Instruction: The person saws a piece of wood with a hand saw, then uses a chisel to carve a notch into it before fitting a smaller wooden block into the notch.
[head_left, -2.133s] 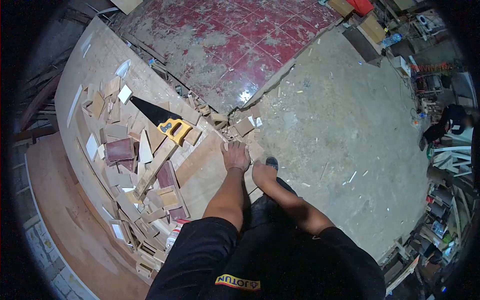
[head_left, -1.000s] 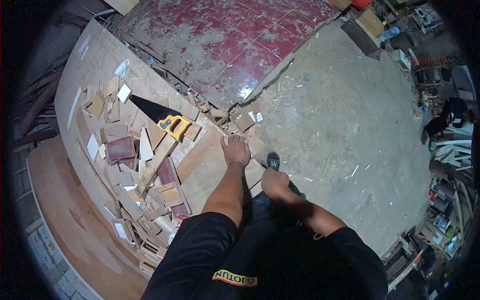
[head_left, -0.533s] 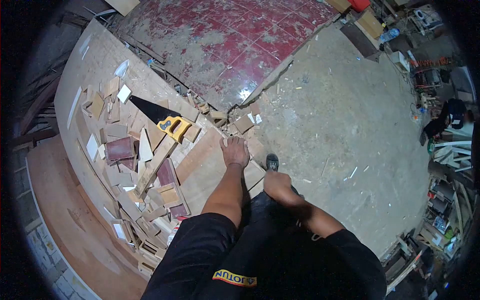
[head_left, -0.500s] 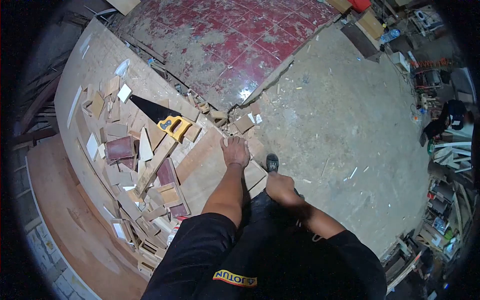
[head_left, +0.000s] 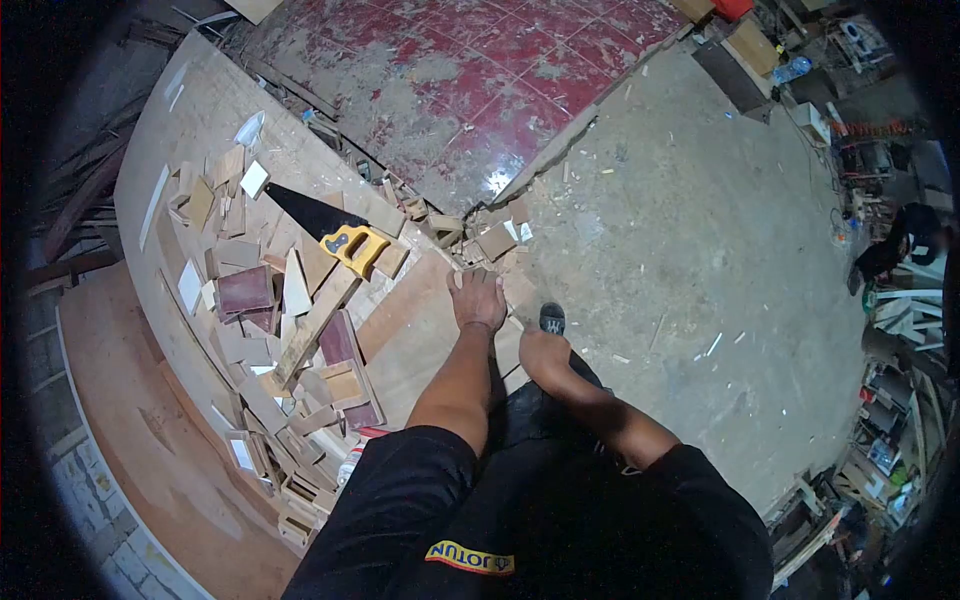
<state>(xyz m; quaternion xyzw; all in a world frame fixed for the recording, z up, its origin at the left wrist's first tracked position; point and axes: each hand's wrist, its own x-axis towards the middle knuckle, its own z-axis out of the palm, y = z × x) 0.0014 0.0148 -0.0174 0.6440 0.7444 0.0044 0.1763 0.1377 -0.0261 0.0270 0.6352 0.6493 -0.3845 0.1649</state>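
Observation:
My left hand (head_left: 478, 300) lies flat on a pale wooden board (head_left: 415, 310), fingers spread toward its far end. Close by on the right, my right hand (head_left: 546, 358) is closed in a fist at the board's right edge. Whatever that fist grips, if anything, is hidden from above. A handsaw (head_left: 352, 248) with a yellow handle and black blade rests on the scraps to the left of my left hand. Wood offcuts (head_left: 245, 290), several with dark red or white faces, are heaped around it.
The worktable (head_left: 150, 215) curves along the left, with a large brown sheet (head_left: 125, 350) beyond it. My shoe (head_left: 552, 318) stands on the concrete floor (head_left: 680, 240). Dusty red tiles (head_left: 470, 60) lie ahead. A person (head_left: 905, 240) and stacked clutter are at the far right.
My right hand has moved left and slightly back along the board's edge. My left hand stays on the board. The whole view has shifted slightly.

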